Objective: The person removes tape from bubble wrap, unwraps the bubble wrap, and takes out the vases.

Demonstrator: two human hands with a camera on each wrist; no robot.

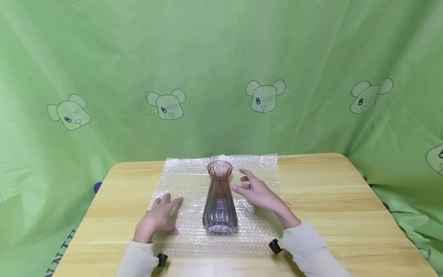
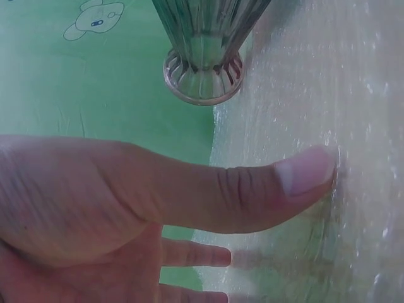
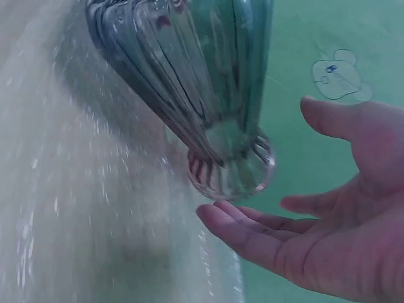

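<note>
A ribbed glass vase, pink at its flared mouth and grey toward its base, lies on its side on a sheet of bubble wrap. Its mouth points to the far side, its base toward me. My left hand is to the left of the vase, fingers spread low over the wrap; its thumb reaches across the left wrist view. On the other side, beside the vase's neck, my right hand has its fingers extended and parted. Neither hand holds anything. In the right wrist view, fingertips appear just below the vase's mouth.
Under the wrap is a light wooden table with rounded far corners. Green cloth printed with bear heads hangs behind it and along both sides. Dark devices, one near each wrist, sit by the sleeves.
</note>
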